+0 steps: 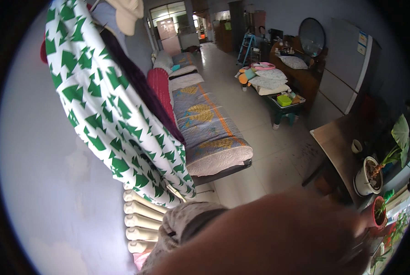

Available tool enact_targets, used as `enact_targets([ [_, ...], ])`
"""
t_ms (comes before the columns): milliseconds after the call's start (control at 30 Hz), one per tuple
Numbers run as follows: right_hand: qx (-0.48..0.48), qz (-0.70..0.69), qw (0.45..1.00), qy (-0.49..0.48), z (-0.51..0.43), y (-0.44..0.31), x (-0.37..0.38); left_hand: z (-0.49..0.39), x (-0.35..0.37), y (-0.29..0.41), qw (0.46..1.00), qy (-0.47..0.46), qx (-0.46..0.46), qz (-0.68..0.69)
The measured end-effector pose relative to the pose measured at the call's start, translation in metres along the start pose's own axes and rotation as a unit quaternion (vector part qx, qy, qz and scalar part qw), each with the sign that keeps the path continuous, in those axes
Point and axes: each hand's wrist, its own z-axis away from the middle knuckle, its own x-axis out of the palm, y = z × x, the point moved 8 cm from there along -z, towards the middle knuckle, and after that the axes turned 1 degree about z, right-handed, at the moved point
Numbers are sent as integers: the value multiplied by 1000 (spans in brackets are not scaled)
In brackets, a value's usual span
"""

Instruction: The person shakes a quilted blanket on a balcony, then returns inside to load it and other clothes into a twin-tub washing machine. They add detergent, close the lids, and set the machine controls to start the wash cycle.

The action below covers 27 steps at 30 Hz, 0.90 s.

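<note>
A blurred bare hand or forearm (266, 237) looms very close to the lens across the bottom of the head view. Which of my hands it is, and whether it holds anything, I cannot tell; no other hand shows. Behind it at the lower left lies patterned grey clothing (177, 220). A white cloth with green shapes (95, 99) hangs at the left, over a cream radiator (141, 220). Beyond them stretches a long couch or daybed with a patterned grey cover (208, 117) and a red bolster (160, 89).
Right of the tiled floor (266, 147) stand a low table with a black tray (296, 104) and stacked pillows (268, 80), a refrigerator (342, 65) and a wooden table (332, 137) bearing a potted plant (364, 178). A blue stepladder (246, 48) stands farther back.
</note>
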Motion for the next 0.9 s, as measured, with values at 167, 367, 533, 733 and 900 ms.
enact_targets([
  [167,3,-16,1000,-16,-12,-5,11,-14,42,-50,994,-54,-19,96],
  [367,15,-29,998,-45,-26,-11,30,-23,59,-68,989,-58,-10,139],
  [533,20,-35,998,-55,-31,-9,37,-21,63,-75,986,-59,-6,153],
  [733,30,-53,996,-59,-37,-11,45,-15,59,-63,986,-48,-15,159],
  [900,38,-60,996,-56,-51,-18,52,32,49,-30,988,-52,-14,147],
])
